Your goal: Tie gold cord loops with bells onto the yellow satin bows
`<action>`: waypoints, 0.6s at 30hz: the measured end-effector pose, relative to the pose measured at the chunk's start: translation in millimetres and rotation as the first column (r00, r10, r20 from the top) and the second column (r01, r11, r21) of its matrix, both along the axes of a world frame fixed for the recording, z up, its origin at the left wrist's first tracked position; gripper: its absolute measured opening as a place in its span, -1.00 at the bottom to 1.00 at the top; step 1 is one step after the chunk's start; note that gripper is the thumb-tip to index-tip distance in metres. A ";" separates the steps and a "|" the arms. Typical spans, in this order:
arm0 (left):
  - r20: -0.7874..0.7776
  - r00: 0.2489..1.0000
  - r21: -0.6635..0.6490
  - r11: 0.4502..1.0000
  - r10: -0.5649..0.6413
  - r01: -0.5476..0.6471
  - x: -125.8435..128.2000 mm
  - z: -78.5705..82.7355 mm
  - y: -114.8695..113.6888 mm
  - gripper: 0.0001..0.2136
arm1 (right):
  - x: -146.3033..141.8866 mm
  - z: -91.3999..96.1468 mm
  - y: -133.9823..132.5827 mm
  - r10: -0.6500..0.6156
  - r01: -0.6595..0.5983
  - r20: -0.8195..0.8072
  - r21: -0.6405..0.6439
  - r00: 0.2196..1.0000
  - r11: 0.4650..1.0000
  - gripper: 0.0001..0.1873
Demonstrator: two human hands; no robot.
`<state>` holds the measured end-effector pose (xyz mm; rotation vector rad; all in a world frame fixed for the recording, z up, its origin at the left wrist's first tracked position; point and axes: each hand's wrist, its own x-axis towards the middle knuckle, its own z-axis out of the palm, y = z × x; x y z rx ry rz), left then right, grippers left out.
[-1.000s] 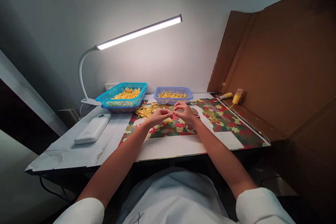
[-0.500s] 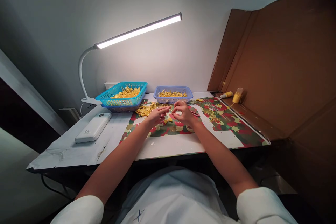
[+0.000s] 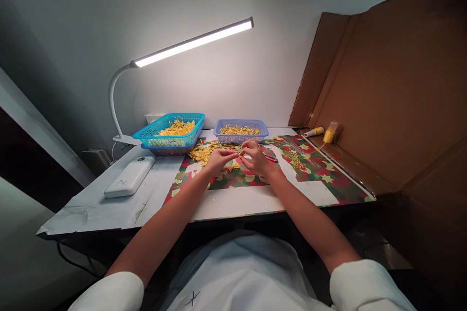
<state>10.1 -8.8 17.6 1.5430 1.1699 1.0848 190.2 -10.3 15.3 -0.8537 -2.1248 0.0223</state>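
Observation:
My left hand (image 3: 221, 159) and my right hand (image 3: 254, 157) meet over the patterned sheet, fingertips touching or nearly so. Both are closed in a pinch; whatever lies between the fingertips is too small to make out. Just below them a small yellow ribbon bow (image 3: 233, 167) lies on the sheet. Behind my left hand spreads a pile of yellow ribbon pieces (image 3: 200, 153), partly covered by the hand. A pink-handled tool (image 3: 271, 158), its kind unclear, rests to the right of my right hand.
A turquoise basket (image 3: 146, 137) of yellow pieces is stacked on another at back left. Beside it stands a lilac basket (image 3: 241, 140) of gold pieces. Gold cords (image 3: 295, 159) lie at right. A white power bank (image 3: 129, 177), lamp (image 3: 193, 43) and cardboard wall (image 3: 394, 82) surround the area.
My left hand has turned and its fingers have closed into a pinch, moving right to meet my right fingertips. My right hand has barely moved.

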 end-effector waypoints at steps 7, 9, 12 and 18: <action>-0.114 0.992 0.100 0.993 -0.051 0.063 -0.5 -2.5 1.4 -0.61 | 1.5 -3.3 2.3 -0.027 0.027 0.041 0.000 0.999 1.000 -0.89; -0.039 0.997 0.051 0.996 -0.070 0.072 -1.5 -4.2 4.3 -0.61 | 0.8 -3.6 1.9 -0.026 0.026 0.041 -0.002 0.999 1.000 -0.90; 0.120 0.991 -0.145 0.987 -0.055 0.073 -3.4 -3.9 7.0 -0.59 | -1.7 -3.8 -0.3 -0.016 0.016 0.044 -0.016 0.999 1.000 -0.90; 0.391 0.918 -0.276 0.943 -0.065 0.185 -5.1 2.3 4.4 -0.61 | -5.8 -4.7 -4.4 0.001 -0.001 0.028 -0.020 1.000 1.000 -0.88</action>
